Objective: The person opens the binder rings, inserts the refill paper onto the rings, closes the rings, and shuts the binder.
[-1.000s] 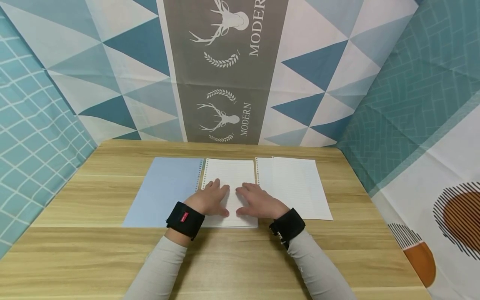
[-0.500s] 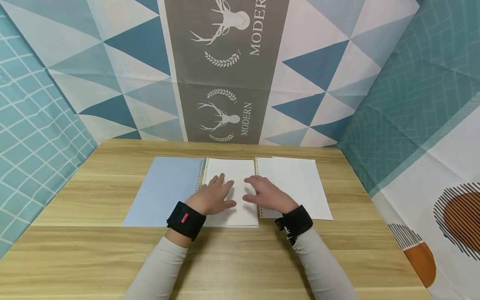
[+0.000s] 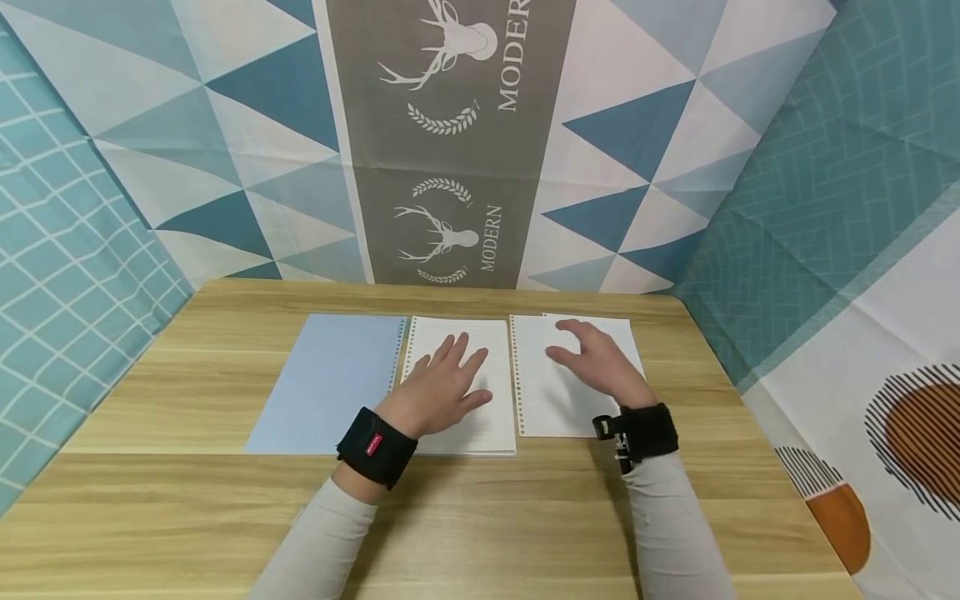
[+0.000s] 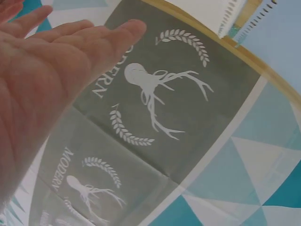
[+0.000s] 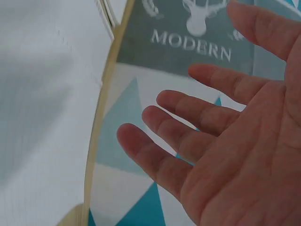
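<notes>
My left hand hovers over the middle stack of lined loose-leaf paper, its fingers spread and holding nothing. Above the right-hand loose-leaf sheets is my right hand, with bent, parted fingers and nothing between them. Those sheets overlap, one set shifted slightly to the right. To the left lies a light blue punched cover sheet, its holes facing the middle stack. In the right wrist view, the fingers are apart over white paper. The left wrist view shows an outstretched palm.
All the paper lies on a wood-grain table. A patterned cloth backdrop rises behind its far edge, with further cloths at the left and right sides. Both wrists wear black bands.
Both hands have lifted off the middle stack. The right hand has moved right, over the right-hand sheets; the left has shifted slightly right and spread its fingers. The paper has not visibly moved.
</notes>
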Demonstrator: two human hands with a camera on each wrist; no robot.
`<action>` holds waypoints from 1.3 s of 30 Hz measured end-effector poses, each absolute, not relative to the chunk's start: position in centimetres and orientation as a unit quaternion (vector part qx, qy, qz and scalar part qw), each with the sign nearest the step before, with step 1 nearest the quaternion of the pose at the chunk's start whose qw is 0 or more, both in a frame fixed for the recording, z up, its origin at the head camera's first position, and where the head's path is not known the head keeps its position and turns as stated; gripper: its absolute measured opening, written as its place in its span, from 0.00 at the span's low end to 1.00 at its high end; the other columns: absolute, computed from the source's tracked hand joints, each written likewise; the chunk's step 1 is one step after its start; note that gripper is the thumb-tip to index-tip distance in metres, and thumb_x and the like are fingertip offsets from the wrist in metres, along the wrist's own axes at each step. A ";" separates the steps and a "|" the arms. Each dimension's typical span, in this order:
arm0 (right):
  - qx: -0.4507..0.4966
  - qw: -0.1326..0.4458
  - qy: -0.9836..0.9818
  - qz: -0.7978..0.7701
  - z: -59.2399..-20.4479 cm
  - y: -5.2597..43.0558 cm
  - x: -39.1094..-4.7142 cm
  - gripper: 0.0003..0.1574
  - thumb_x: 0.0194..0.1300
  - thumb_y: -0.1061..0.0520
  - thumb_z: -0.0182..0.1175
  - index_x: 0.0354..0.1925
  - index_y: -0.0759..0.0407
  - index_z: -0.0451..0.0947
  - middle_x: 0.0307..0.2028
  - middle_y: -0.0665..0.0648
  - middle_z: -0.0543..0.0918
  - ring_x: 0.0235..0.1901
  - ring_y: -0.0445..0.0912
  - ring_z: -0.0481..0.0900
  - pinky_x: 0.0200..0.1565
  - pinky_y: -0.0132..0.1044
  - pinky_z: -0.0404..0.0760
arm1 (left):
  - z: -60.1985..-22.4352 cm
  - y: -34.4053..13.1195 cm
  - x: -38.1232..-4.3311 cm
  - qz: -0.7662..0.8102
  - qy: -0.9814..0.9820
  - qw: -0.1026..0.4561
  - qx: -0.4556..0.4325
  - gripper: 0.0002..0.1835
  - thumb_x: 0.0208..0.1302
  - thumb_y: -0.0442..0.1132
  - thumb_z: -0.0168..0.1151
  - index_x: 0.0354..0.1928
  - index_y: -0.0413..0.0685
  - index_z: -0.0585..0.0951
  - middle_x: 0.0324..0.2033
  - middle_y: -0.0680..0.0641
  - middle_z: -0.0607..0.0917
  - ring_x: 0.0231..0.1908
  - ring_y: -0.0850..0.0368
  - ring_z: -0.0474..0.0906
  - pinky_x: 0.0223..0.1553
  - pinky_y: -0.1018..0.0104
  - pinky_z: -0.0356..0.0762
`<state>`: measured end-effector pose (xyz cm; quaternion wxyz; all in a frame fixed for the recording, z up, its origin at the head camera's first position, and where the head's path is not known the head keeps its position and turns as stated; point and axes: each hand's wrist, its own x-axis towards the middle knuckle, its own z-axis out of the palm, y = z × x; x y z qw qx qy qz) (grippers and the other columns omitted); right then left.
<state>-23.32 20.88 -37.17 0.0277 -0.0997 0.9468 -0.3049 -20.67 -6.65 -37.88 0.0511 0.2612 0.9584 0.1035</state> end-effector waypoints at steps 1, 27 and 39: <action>-0.095 0.026 0.947 -0.306 -37.0 21.3 -23.3 0.39 0.75 0.44 0.57 0.74 0.63 0.64 0.73 0.68 0.67 0.69 0.66 0.70 0.65 0.61 0.73 | -37.8 -6.5 -20.6 0.102 0.957 0.043 0.267 0.37 0.76 0.61 0.50 0.79 0.53 0.60 0.80 0.37 0.54 0.80 0.38 0.49 0.72 0.33 0.61; 0.120 0.084 0.968 -0.202 -38.1 29.4 -22.3 0.45 0.72 0.36 0.54 0.59 0.78 0.69 0.42 0.72 0.78 0.39 0.59 0.78 0.40 0.50 0.78 | -38.9 -1.0 -16.3 0.005 0.924 -0.004 0.384 0.35 0.75 0.62 0.50 0.78 0.58 0.60 0.79 0.41 0.57 0.79 0.43 0.54 0.71 0.39 0.66; 0.168 0.096 0.966 -0.170 -40.8 29.8 -22.9 0.45 0.61 0.32 0.64 0.48 0.75 0.75 0.30 0.63 0.75 0.30 0.53 0.76 0.26 0.41 0.74 | -41.9 0.8 -14.5 -0.039 0.902 -0.023 0.430 0.32 0.74 0.65 0.50 0.72 0.59 0.67 0.75 0.41 0.66 0.75 0.43 0.65 0.66 0.40 0.73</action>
